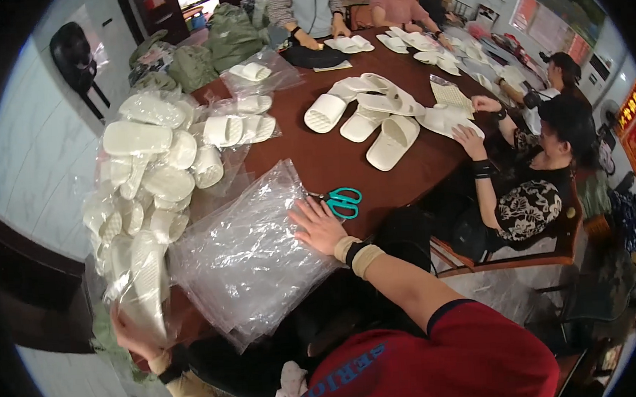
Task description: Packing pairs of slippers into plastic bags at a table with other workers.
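At the lower left my left hand [136,339] grips the near end of a pair of white slippers in a clear plastic bag [146,271]; its fingers are partly hidden. The pair lies at the near end of a heap of bagged white slippers [160,182]. My right hand [318,226] rests open, fingers spread, on the right edge of a stack of flat clear plastic bags [245,257]. Just beyond those fingertips lie scissors with teal handles [344,203], their blades partly hidden.
Loose white slippers [393,143] lie farther up the brown table [275,146]. At the right a seated co-worker [531,178] handles a slipper. Other people work along the far side. Green sacks [234,40] stand behind the table at the far left.
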A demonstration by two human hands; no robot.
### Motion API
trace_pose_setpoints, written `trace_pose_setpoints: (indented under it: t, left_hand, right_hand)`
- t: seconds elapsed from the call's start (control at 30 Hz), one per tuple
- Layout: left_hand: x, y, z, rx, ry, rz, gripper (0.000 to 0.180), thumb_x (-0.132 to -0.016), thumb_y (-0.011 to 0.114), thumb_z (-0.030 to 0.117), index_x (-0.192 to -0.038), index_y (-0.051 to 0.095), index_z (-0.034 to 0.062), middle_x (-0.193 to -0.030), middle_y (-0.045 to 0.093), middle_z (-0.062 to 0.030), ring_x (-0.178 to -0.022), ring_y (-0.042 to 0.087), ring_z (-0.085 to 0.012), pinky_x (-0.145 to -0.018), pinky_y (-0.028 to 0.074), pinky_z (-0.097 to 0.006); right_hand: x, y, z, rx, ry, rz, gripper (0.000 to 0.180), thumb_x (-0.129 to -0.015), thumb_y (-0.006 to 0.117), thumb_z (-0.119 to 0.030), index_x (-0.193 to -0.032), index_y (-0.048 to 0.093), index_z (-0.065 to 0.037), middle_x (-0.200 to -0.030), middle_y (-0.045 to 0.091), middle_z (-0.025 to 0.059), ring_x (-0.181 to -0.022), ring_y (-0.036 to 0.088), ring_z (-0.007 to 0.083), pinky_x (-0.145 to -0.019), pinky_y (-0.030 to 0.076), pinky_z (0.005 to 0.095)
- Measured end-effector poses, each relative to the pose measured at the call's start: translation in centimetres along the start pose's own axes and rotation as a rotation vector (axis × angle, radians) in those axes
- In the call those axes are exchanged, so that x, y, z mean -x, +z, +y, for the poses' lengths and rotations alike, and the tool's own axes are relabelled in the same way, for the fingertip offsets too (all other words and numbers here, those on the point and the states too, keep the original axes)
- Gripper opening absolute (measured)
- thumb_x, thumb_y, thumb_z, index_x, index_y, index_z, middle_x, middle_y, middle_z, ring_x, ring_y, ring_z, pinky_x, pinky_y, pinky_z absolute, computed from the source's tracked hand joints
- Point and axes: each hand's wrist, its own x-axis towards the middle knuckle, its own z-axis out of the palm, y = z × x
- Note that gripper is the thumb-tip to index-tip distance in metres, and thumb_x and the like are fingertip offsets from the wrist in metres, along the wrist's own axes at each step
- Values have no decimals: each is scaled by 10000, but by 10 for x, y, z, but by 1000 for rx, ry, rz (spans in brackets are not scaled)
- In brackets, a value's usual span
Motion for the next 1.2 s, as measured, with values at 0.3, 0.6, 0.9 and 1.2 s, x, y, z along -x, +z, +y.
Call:
trace_pose_setpoints:
  t: [0.3, 0.6, 0.9, 1.2]
  left_hand:
    - [88, 2, 14, 755, -393, -791, 402, -976, 524, 132, -1345, 494, -25, -1216, 607, -142, -1081, 571, -200, -938, 457, -310]
    - [111, 82, 47, 1031, -685, -827, 560, -1031, 425, 322, -1464, 323, -18, -1453, 425, -154, -1360, 379, -274, -1121, 297, -369]
    - [109, 112, 69, 143, -2, -577, 513, -853, 650, 67, -1344, 506, 45, -1356, 521, -175, -1308, 439, -360, -1097, 321, -459]
    - [140, 113, 55, -211, 333, -592, 565, -820, 676, 91, -1362, 532, 168, -1494, 384, -163, -1395, 329, -379, -1113, 261, -545]
  right_hand:
    - [13, -6, -1, -54, 28, 7, 584, -964, 479, -451, -1468, 362, -180, -1545, 275, 142, -1438, 214, 371, -1156, 191, 547]
    - [7, -3, -7, -8, 49, -71, 516, -878, 499, -298, -1326, 544, -45, -1550, 273, 157, -1435, 222, 380, -1161, 200, 532]
    - [4, 12, 2, -60, 49, 78, 491, -888, 512, -317, -1236, 612, 15, -1562, 268, 125, -1446, 214, 332, -1173, 189, 505]
    - [3, 4, 17, -186, 25, -30, 408, -822, 633, -267, -1115, 661, 16, -1557, 283, 127, -1432, 241, 356, -1157, 207, 537]
